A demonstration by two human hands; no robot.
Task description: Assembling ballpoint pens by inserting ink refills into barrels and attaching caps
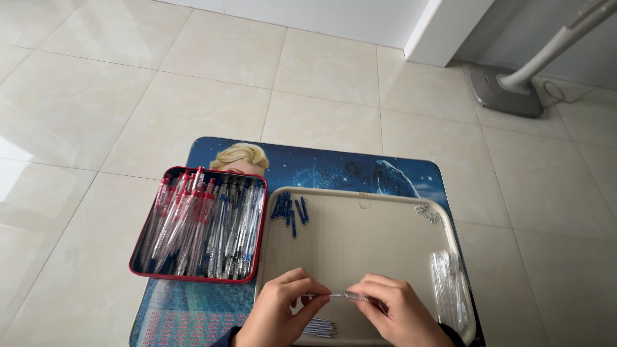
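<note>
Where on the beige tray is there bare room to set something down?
The beige tray is bare across its middle, between the blue caps and the clear barrels, above the left hand and right hand. The red tin is crowded with pens.

Two bare hands, dark cuffs at the wrists

The left hand point(277, 310) and right hand point(393, 310) wear no gloves, rings or watch that can be seen. A narrow strip of dark sleeve, navy or black, shows at each wrist along the bottom edge; too little is visible to tell the garment's kind.
</note>
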